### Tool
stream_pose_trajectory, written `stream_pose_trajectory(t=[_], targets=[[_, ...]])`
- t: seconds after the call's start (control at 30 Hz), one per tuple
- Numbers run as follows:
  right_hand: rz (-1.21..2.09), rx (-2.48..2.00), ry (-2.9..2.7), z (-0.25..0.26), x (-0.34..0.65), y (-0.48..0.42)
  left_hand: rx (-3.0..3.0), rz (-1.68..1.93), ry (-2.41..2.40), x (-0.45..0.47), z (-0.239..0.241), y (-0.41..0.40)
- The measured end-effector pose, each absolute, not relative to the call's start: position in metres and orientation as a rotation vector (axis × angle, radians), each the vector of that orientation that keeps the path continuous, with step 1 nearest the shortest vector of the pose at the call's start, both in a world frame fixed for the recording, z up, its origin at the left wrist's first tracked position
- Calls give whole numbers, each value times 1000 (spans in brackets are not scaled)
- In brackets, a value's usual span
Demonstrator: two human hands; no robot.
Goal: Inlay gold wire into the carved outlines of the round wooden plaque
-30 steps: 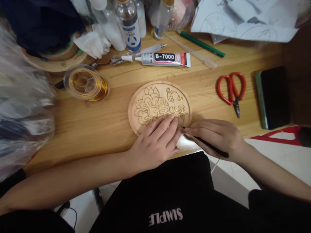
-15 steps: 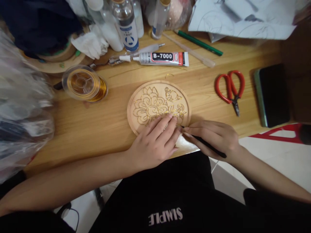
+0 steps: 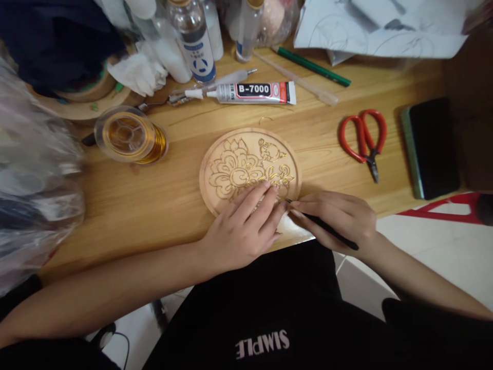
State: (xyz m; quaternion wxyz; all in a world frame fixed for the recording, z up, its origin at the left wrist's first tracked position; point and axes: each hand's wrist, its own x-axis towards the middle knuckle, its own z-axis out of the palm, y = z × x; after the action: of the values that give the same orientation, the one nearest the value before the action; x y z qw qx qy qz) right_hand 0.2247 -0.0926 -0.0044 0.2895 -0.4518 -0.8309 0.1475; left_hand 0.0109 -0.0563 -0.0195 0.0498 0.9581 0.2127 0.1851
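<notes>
A round wooden board [image 3: 211, 198] lies near the table's front edge, with a flower and leaf design outlined in gold wire. My left hand [image 3: 246, 226] rests on its lower part with fingers stretched out and slightly apart, hiding that part of the design. My right hand [image 3: 339, 218] pinches slim black tweezers [image 3: 327, 230], their tips at the board's lower right edge beside my left fingertips. Whether the tips hold any wire is too small to tell.
Behind the board lie a B-7000 glue tube [image 3: 256, 92], a green pencil [image 3: 311, 67] and a plastic dropper [image 3: 296, 77]. A gold wire spool [image 3: 131, 134] stands left. Red-handled pliers [image 3: 364, 141] and a phone [image 3: 431, 149] lie right. Bottles [image 3: 194, 46] stand at the back.
The view has shifted slightly, so the tabletop things sit a little further left. Both hands keep nearly the same pose; the tweezer tips show slightly more over the board's edge.
</notes>
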Motion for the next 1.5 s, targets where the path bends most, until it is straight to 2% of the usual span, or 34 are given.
stream_pose_trajectory(t=[0.3,0.9,1.5], targets=[[372,-1214,-2203,-5,225,-93,2905,558,637,10,-21,-56],[573,-1217,-1991,-10,228,-94,2917,543,649,11,-20,-57],[503,-954,-2519,9,245,-65,2931,574,672,12,-20,-56]])
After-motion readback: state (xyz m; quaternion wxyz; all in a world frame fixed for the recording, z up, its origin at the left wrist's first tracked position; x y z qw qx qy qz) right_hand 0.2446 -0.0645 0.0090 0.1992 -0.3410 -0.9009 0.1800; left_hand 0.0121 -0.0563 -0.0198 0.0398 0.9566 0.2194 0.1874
